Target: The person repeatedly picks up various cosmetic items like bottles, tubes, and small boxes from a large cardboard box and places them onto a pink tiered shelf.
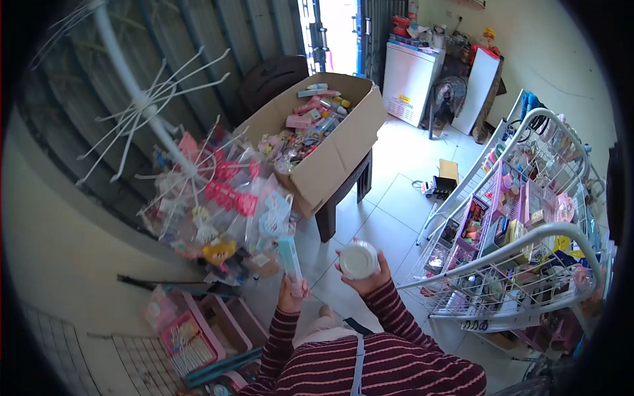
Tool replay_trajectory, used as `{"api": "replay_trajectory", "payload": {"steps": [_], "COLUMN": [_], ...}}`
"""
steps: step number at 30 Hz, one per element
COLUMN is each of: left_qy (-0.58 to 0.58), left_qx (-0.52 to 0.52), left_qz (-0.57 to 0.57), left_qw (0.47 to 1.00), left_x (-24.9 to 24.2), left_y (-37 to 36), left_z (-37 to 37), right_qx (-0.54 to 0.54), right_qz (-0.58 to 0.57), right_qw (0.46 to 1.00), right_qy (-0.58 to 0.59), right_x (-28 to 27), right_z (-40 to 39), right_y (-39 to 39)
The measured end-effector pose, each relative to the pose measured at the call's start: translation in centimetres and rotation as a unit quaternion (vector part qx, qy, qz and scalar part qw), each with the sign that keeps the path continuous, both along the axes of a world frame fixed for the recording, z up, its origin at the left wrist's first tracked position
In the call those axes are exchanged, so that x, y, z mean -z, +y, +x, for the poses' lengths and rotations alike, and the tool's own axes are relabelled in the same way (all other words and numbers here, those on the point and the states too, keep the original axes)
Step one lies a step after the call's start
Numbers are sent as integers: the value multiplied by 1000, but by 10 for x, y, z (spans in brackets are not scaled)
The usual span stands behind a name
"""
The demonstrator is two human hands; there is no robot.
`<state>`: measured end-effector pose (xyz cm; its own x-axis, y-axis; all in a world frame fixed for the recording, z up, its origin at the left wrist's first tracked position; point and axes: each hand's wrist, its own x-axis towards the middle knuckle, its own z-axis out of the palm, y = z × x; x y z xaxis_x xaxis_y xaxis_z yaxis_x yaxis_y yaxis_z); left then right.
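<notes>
Left hand (294,292): fingers closed on lower end of slim light-blue box (288,256); box projects above grip.
Right hand (371,282): digits curved around white round container (358,260); flat face exposed.

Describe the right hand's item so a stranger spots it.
Find the big brown rectangular cardboard box. Below it in view, the right hand holds a white container, seemingly plastic: round, unlike the slim light blue carton in the left hand.

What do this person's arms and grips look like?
The left sleeve and right sleeve match: dark maroon with thin pale stripes, reaching towards the wrists. The left grip and right grip are bare human hands, without gloves.
</notes>
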<state>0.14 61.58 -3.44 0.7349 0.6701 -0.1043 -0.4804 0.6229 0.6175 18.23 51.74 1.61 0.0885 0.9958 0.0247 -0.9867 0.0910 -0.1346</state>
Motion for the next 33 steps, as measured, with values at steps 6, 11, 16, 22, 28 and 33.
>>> {"api": "replay_trajectory", "payload": {"steps": [6,11,16,22,28,33], "left_qy": [-2,-46,-4,-27,265,566], "left_qx": [85,121,113,-26,-219,-284], "left_qz": [43,-37,36,41,43,196], "left_qw": [995,991,993,998,938,749], "left_x": [-30,6,-11,-67,-51,33], "left_y": [71,93,152,270,395,476], "left_z": [89,136,202,305,366,377], "right_qx": [90,55,31,-19,44,-20], "right_qz": [29,15,-25,65,119,210], "right_qw": [995,997,999,965,515,329], "right_qy": [30,55,-27,-255,-848,-920], "right_x": [-23,19,11,-49,-25,5], "right_z": [46,92,185,314,372,354], "right_y": [72,112,198,345,515,582]}}
